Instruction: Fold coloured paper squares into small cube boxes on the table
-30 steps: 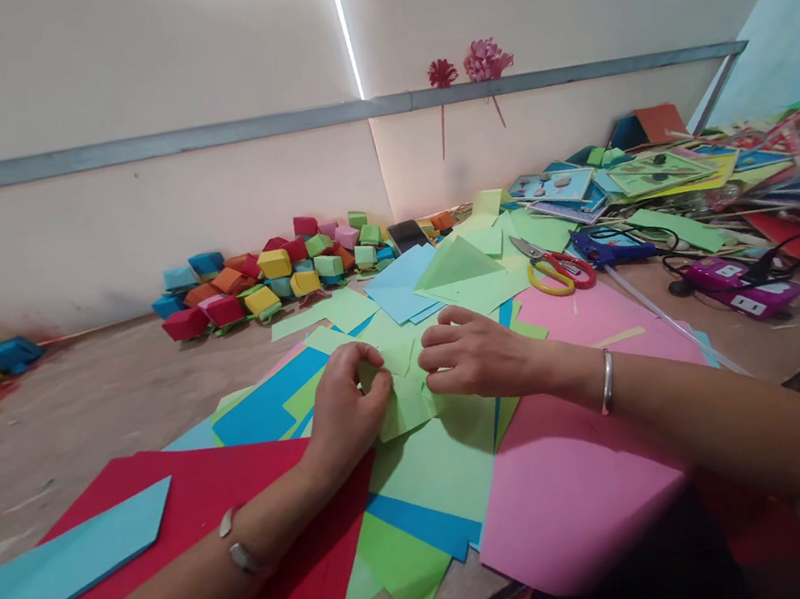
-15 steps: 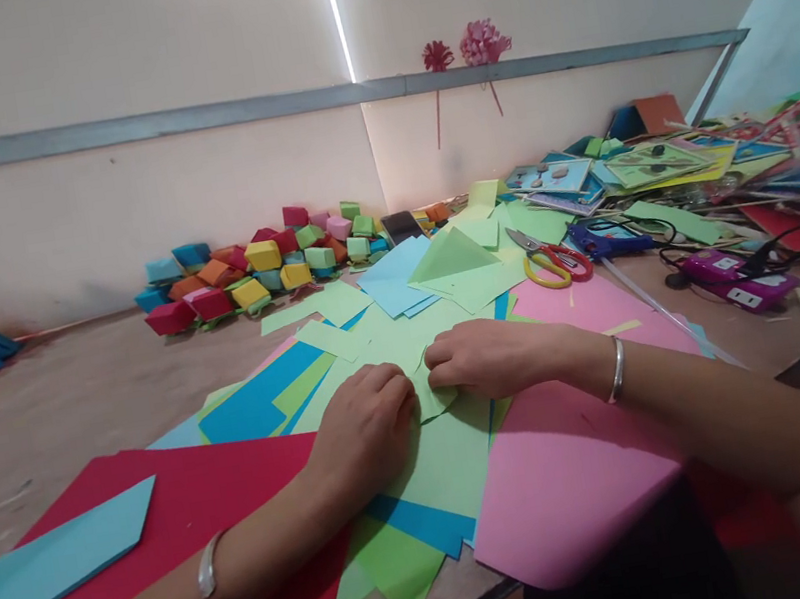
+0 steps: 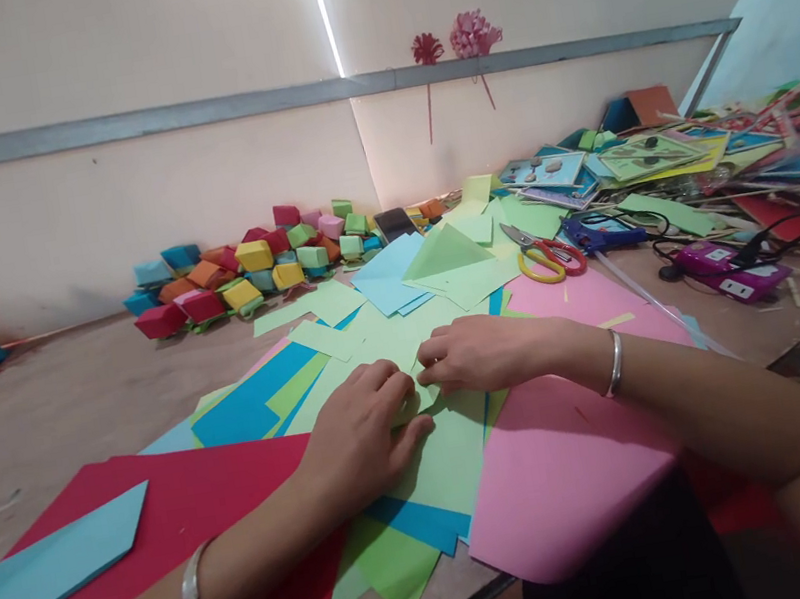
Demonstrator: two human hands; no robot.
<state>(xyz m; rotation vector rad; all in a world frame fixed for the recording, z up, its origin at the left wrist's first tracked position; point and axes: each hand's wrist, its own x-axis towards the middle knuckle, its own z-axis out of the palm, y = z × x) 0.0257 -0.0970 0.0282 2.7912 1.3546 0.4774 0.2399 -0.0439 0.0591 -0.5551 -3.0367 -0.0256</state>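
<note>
A small light green piece of paper (image 3: 429,397) lies between my two hands, mostly hidden by the fingers. My right hand (image 3: 480,352) pinches its edge, fingers curled. From the other side my left hand (image 3: 365,437) bends its fingers onto the paper, thumb slightly apart below. Beneath them spreads a larger light green sheet (image 3: 441,460) on a pile of coloured papers, with a blue sheet (image 3: 252,396) showing on the left. A pink sheet (image 3: 565,476) lies below my right forearm, and a red sheet (image 3: 250,505) below my left.
Scissors (image 3: 543,257) with red and yellow handles rest beyond my right hand, near a blue glue gun (image 3: 602,235) and a purple power strip (image 3: 729,268). Several coloured paper cubes (image 3: 253,257) are heaped by the wall. A folded green paper (image 3: 447,253) stands up from the pile.
My left thumb has moved out from the fingers and now shows lower down. My right hand has shifted slightly left. The whole view has drifted a little.
</note>
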